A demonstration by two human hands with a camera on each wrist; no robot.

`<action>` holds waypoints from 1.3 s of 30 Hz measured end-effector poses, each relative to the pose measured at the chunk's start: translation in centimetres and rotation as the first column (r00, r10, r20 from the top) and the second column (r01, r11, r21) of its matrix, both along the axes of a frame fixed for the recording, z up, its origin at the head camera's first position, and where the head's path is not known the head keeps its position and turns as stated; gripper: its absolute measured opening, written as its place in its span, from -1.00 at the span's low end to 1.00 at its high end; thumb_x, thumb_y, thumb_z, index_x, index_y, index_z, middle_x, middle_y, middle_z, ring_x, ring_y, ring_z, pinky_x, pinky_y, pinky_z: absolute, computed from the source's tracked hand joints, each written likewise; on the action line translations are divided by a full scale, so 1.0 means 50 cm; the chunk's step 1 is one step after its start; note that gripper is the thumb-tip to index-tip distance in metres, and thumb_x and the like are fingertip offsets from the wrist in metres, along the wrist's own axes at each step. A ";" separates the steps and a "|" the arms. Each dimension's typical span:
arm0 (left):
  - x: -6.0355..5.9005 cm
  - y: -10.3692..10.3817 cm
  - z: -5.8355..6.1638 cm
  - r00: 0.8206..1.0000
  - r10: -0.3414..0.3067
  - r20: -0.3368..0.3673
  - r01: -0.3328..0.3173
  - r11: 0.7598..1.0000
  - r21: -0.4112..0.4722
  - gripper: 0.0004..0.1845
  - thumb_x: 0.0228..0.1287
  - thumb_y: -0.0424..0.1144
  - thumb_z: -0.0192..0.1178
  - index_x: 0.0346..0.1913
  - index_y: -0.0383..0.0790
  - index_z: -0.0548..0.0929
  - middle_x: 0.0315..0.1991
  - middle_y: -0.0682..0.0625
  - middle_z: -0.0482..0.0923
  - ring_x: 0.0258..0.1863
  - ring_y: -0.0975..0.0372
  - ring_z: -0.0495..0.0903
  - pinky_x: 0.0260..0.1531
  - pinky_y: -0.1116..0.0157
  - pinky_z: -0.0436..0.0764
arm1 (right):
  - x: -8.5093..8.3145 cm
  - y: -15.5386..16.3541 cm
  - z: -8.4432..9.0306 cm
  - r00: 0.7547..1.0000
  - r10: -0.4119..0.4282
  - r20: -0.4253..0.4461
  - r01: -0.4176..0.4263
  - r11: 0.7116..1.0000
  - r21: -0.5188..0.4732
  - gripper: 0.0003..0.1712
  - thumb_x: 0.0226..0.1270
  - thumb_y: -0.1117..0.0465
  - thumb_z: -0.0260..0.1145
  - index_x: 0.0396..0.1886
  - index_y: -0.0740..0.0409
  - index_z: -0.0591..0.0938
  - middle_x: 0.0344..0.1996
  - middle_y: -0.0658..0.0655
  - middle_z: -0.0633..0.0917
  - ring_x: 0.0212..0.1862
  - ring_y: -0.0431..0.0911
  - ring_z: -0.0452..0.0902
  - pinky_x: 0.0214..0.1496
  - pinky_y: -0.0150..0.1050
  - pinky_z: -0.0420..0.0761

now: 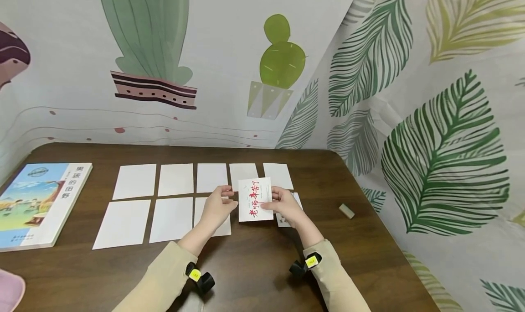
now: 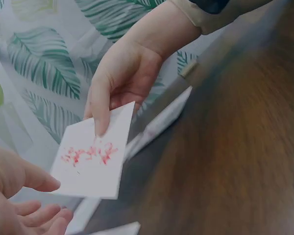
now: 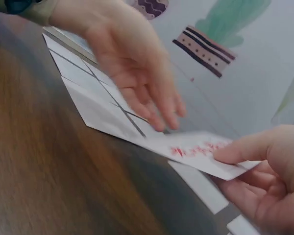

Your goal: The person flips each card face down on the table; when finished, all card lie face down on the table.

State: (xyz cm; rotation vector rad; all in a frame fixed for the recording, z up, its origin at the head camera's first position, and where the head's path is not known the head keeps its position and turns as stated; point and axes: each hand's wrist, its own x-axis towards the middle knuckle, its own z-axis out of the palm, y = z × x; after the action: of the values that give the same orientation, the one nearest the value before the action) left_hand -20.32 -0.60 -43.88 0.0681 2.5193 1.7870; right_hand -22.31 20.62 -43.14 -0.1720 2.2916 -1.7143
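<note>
A white card [image 1: 248, 198] with red handwritten characters is raised over the table. My right hand [image 1: 287, 205] pinches its right edge, thumb on the written face and fingers beneath. To the card's left is my left hand [image 1: 215, 207], its fingers loosely bent and holding nothing. In the left wrist view the left thumb comes right up to a corner of the card [image 2: 93, 176]. The right wrist view has the left hand [image 3: 137, 63] apart from the card, palm turned toward it. Below the right hand lies another card [image 1: 283, 221] with small print, mostly hidden.
Blank white cards lie in two rows, among them a back-row card [image 1: 176, 179] and a front-row card [image 1: 123, 224]. A picture-covered book [image 1: 41, 207] is at the left, above a pink object [image 1: 10, 290]. An eraser-like block [image 1: 346, 210] lies near the table's right edge.
</note>
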 end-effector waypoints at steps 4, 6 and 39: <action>0.007 0.010 0.026 0.998 -0.013 -0.063 0.010 0.999 -0.048 -0.66 0.25 -0.34 0.25 0.07 -0.38 0.62 -0.10 -0.20 0.70 -0.13 0.00 0.69 -0.13 0.12 0.68 | 0.011 -0.018 0.021 0.999 -0.035 -0.031 0.035 0.999 0.002 -0.52 0.18 0.45 0.29 0.13 0.46 0.47 -0.08 0.38 0.70 -0.30 -0.23 0.65 -0.28 -0.35 0.69; 0.012 0.018 0.040 0.996 -0.033 -0.083 0.027 0.997 -0.074 -0.68 0.24 -0.27 0.29 0.02 -0.35 0.68 -0.17 -0.17 0.73 -0.17 0.02 0.71 -0.19 0.16 0.69 | 0.016 -0.029 0.028 0.998 -0.036 -0.055 0.036 0.999 0.003 -0.51 0.18 0.46 0.29 0.14 0.46 0.47 -0.05 0.41 0.68 -0.28 -0.22 0.65 -0.26 -0.32 0.70; 0.001 0.006 0.040 0.998 -0.060 0.019 0.059 0.998 0.035 -0.55 0.40 -0.32 0.09 0.22 -0.59 0.46 0.02 -0.36 0.63 -0.20 0.03 0.72 -0.04 0.10 0.68 | -0.004 -0.017 0.000 0.963 -0.224 -0.147 0.229 0.973 0.018 -0.57 0.28 0.31 0.36 0.11 0.39 0.56 -0.07 0.36 0.67 -0.13 -0.11 0.63 0.02 -0.17 0.68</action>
State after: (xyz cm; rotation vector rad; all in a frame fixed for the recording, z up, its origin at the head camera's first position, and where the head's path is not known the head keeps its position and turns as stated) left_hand -20.26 -0.29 -41.86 0.1245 2.4469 1.7992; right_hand -22.51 19.75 -43.12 -0.0266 2.5299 -1.8228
